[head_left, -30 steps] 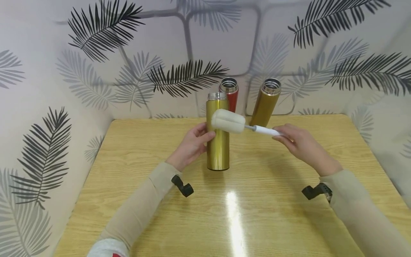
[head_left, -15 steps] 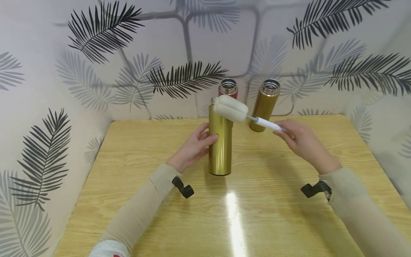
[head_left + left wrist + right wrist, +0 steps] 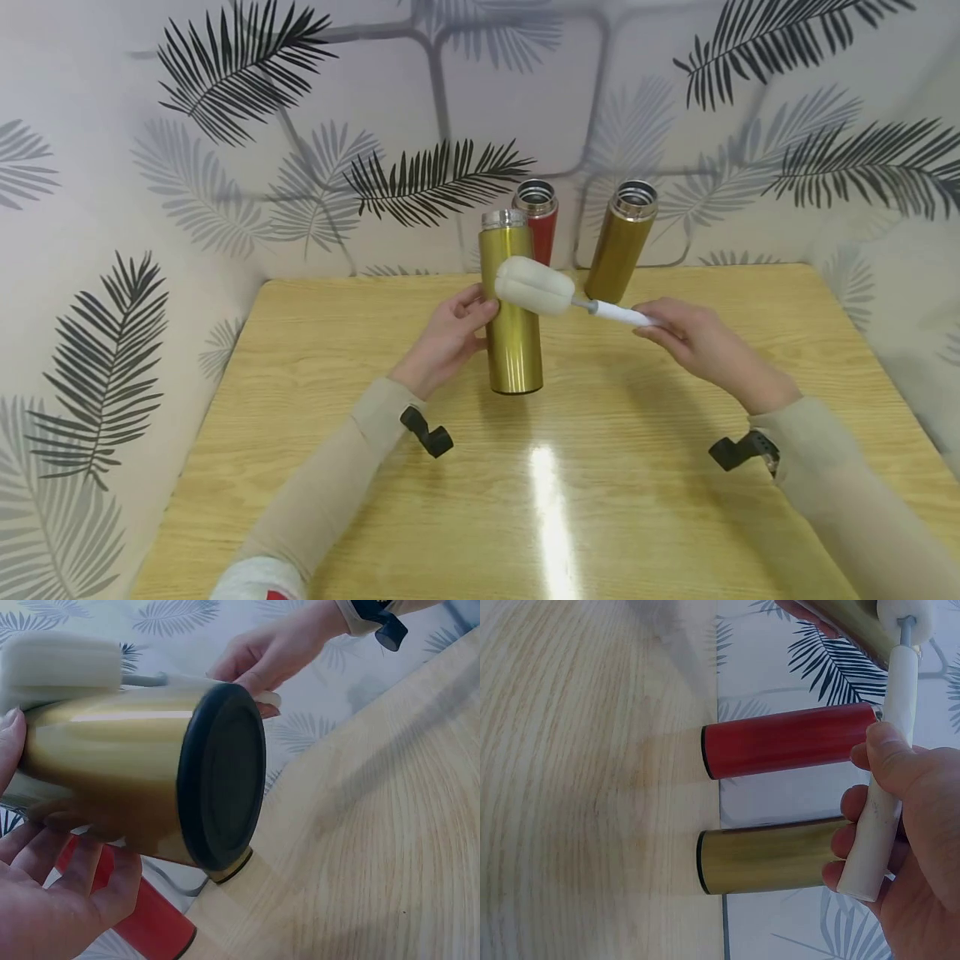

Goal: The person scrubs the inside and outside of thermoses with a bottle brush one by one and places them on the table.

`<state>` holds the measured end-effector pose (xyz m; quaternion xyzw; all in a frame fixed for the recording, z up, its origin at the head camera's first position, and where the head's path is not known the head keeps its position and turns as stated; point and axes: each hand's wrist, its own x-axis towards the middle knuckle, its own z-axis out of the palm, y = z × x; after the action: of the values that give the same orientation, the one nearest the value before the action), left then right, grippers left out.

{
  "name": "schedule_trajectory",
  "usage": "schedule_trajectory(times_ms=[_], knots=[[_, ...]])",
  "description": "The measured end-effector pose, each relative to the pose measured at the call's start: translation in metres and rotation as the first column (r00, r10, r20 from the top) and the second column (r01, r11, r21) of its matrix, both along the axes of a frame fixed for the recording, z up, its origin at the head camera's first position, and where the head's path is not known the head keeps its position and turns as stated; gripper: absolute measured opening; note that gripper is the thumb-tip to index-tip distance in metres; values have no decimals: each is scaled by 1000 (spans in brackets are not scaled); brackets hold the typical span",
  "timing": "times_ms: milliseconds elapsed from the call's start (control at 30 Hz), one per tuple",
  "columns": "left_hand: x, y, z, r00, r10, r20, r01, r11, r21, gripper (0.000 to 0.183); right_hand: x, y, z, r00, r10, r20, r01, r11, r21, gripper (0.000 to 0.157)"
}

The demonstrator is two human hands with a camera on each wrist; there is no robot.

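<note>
My left hand (image 3: 447, 340) grips a yellow-gold thermos flask (image 3: 515, 354) around its side and holds it above the table, tilted slightly. The flask's metal mouth is uncapped, and its black base (image 3: 229, 776) faces the left wrist camera. In my right hand (image 3: 697, 342) is the white handle (image 3: 885, 817) of a bottle brush. Its cream sponge head (image 3: 534, 286) lies across the front of the flask's upper side, seemingly against it. Fingers curl around the handle in the right wrist view. Part of the left hand's fingers is hidden behind the flask.
Behind the held flask an uncapped red flask (image 3: 543, 229) stands near the wall, partly hidden. An uncapped darker gold flask (image 3: 621, 250) stands to its right. The wooden table (image 3: 360, 333) ends at the leaf-patterned wall (image 3: 517, 100).
The brush head rose toward the flask's mouth half a second ago and is now lower on its side. The held flask dipped slightly, then came up, and its base now leans right.
</note>
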<state>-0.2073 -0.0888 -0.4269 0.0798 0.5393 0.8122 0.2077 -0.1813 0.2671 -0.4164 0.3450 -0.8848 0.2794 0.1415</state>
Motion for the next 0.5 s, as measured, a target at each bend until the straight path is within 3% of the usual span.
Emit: schedule_trajectory(times_ms=[267,500], knots=[[-4,0,7,999,48,9,-49,997,60,49,1,3,-5,997,72,36,-73,997,20,32],[-5,1,12,987,150,54,-154,985,82,52,11,7,-11,994,94,63,-98,994,58,31]])
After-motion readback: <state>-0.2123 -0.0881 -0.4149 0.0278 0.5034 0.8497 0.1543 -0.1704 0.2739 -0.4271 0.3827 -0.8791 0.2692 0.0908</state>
